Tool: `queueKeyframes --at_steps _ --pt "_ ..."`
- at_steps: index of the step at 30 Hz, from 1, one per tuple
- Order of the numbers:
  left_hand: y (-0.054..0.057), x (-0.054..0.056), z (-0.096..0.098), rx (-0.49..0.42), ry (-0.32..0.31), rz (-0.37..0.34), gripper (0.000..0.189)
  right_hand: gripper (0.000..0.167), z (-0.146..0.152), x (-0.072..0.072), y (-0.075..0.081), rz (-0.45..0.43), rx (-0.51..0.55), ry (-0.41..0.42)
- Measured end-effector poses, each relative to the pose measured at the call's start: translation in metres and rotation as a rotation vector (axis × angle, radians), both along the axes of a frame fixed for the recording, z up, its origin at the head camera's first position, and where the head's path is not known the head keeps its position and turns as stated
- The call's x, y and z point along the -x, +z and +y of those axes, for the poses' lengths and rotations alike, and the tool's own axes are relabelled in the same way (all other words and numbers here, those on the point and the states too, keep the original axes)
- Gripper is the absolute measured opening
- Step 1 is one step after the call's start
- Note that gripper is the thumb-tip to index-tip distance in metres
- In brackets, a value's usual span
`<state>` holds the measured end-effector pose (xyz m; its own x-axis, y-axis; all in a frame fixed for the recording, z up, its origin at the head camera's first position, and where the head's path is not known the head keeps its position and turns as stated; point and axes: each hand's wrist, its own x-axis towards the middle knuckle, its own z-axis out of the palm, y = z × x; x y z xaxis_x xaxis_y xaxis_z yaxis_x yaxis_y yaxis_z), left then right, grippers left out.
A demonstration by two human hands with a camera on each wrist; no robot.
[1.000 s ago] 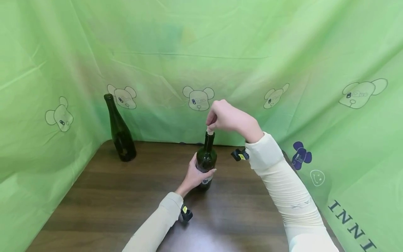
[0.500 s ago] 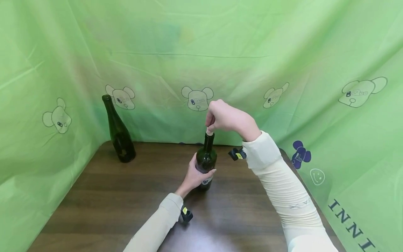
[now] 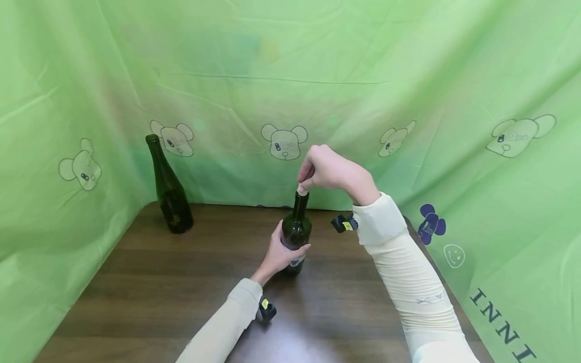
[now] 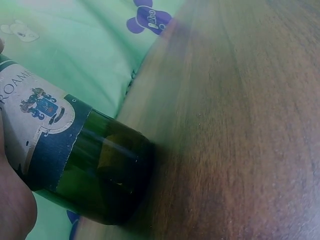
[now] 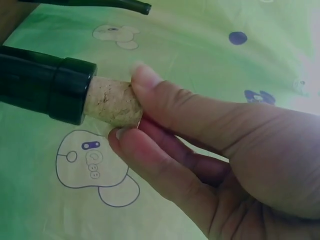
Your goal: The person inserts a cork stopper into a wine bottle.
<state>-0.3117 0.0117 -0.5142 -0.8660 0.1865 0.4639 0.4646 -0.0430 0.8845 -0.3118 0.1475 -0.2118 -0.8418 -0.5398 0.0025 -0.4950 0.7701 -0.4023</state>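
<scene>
A dark green wine bottle (image 3: pixel 296 231) stands upright on the wooden table, and my left hand (image 3: pixel 279 253) grips it round its body. In the left wrist view its label (image 4: pixel 42 107) carries a blue crest, and part of the thumb side of the hand shows at the edge. At the bottle's mouth, my right hand (image 3: pixel 335 173) pinches a cork (image 5: pixel 112 101) between thumb and fingers. The right wrist view has the cork's lower end at the bottle neck (image 5: pixel 70 90), with much of its length standing out; how deep it sits is hidden.
A second, taller green bottle (image 3: pixel 171 194) stands at the table's back left corner. Green printed cloth (image 3: pixel 218 126) hangs behind the table and along both sides. The brown table (image 3: pixel 181 282) stretches in front of and around the held bottle.
Both hands keep nearly the same places on the bottle and the cork. The right hand and wrist shift only slightly, and the whole head view drifts a little.
</scene>
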Motion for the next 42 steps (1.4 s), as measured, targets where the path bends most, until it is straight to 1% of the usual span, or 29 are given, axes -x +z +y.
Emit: queueKeyframes --at_steps 4,6,9,11,12,14,16,18,21,23,25,27,29,31,32,34,36,42 --pt "0.013 -0.009 -0.002 -0.012 -0.024 0.007 0.070 0.005 0.000 -0.002 -0.002 0.017 -0.006 -0.005" --pt "0.018 -0.013 -0.004 -0.013 -0.035 0.010 0.069 0.005 -0.001 -0.004 -0.003 0.029 -0.012 0.001" --pt "0.019 -0.014 -0.004 -0.007 -0.048 0.020 0.068 0.004 0.001 -0.008 -0.009 0.056 0.001 0.006" --pt "0.019 -0.013 -0.005 -0.008 -0.051 0.030 0.068 0.006 0.004 -0.009 -0.016 0.093 0.045 0.007" --pt "0.019 -0.013 -0.005 -0.013 -0.052 0.031 0.068 0.008 0.006 -0.009 -0.022 0.116 0.082 0.008" --pt "0.019 -0.012 -0.006 -0.022 -0.046 0.041 0.067 0.014 0.010 -0.008 -0.036 0.158 0.200 -0.008" --pt "0.019 -0.011 -0.007 -0.029 -0.038 0.045 0.067 0.020 0.013 -0.006 -0.054 0.192 0.354 -0.037" --pt "0.018 -0.010 -0.007 -0.034 -0.031 0.050 0.067 0.022 0.013 -0.004 -0.074 0.198 0.517 -0.068" --pt "0.018 -0.008 -0.007 -0.040 -0.028 0.058 0.067 0.029 0.008 0.001 -0.099 0.148 0.741 -0.091" --pt "0.018 -0.007 -0.006 -0.041 -0.023 0.060 0.067 0.037 0.002 0.003 -0.112 0.084 0.857 -0.106" --pt "0.018 -0.007 -0.004 -0.040 -0.017 0.055 0.067 0.048 -0.006 0.005 -0.121 -0.002 0.966 -0.119" --pt "0.018 -0.008 -0.003 -0.034 -0.009 0.043 0.067 0.060 -0.014 0.005 -0.129 -0.098 1.066 -0.137" --pt "0.018 -0.009 -0.003 -0.028 -0.001 0.029 0.068 0.069 -0.022 0.004 -0.134 -0.200 1.143 -0.153" --pt "0.010 -0.004 -0.001 -0.022 0.012 0.032 0.069 0.074 -0.029 0.003 -0.137 -0.273 1.208 -0.177" --pt "0.005 -0.002 0.000 -0.017 0.020 0.038 0.069 0.074 -0.031 0.002 -0.138 -0.292 1.232 -0.188" --pt "-0.003 0.003 0.002 -0.010 0.031 0.049 0.069 0.069 -0.035 0.002 -0.141 -0.314 1.268 -0.211" --pt "-0.012 0.008 0.003 -0.006 0.042 0.059 0.068 0.064 -0.038 0.003 -0.143 -0.302 1.290 -0.227" --pt "-0.012 0.005 0.004 -0.019 0.050 0.027 0.068 0.057 -0.043 0.007 -0.149 -0.227 1.311 -0.211"
